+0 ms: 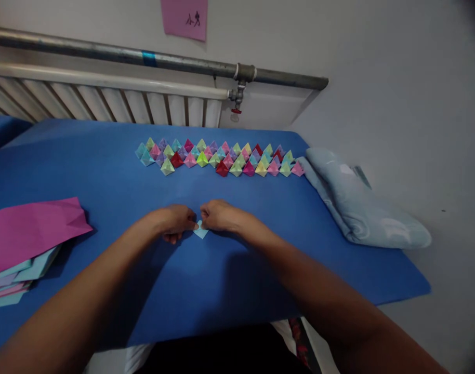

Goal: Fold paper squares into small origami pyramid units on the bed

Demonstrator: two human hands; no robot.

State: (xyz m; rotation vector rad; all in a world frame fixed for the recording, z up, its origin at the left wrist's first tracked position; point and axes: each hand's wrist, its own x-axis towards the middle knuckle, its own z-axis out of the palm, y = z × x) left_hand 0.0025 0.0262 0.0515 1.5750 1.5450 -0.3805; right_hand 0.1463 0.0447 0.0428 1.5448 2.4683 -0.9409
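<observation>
Location: indoor room, apparently residential; exact type indeterminate. Indicators: white ribbed radiator [136,107], grey metal pipe [97,51], plain pale wall [397,104], pink handwritten paper sheet [179,23], and folded light-blue patterned fabric blanket [350,208] on a flat blue surface [116,189].

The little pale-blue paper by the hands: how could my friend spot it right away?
Find the big blue surface. Near its middle, the left hand and right hand nearly meet, and the little pale-blue paper sits between them, pointing toward the person. Unlike the rows of folded papers farther back, it lies alone, right at the hands.
</observation>
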